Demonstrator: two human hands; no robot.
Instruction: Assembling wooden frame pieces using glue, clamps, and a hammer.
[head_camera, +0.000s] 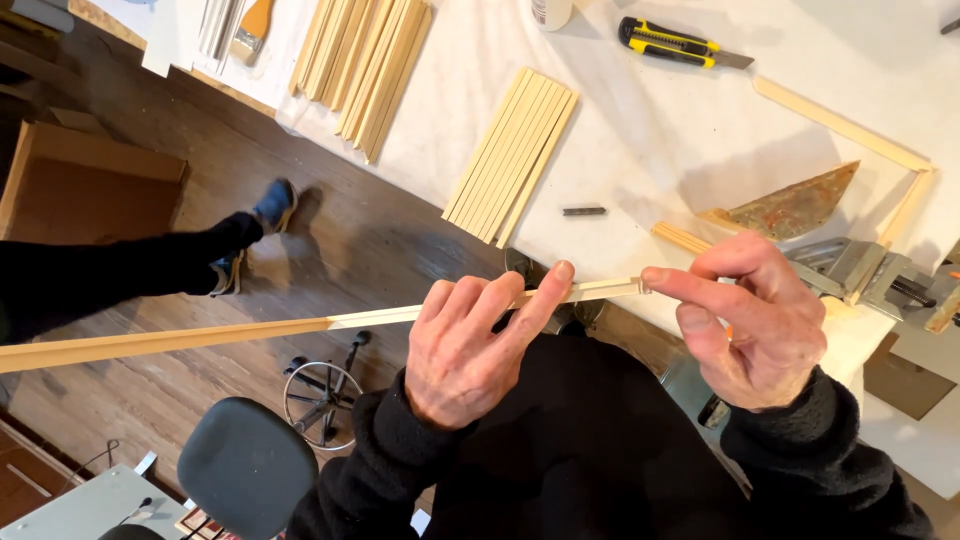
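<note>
Pale wood pinched at both grips: left hand (462, 352) with fingers (545, 292) curled and clamped over the long strip (250, 331), right hand (748, 325) with fingertip and thumb closed on its near end. Long axis nearly level across the view, near end at the right fingertip, far end off past the left edge, held above the floor just short of the white-covered table (650, 140). Beyond, a corner clamp (860, 268) holding two strips as a frame corner (915, 170), seemingly the only joint made; cut strips in a stack (512, 155) untouched, a yellow utility knife (680, 45) further off.
</note>
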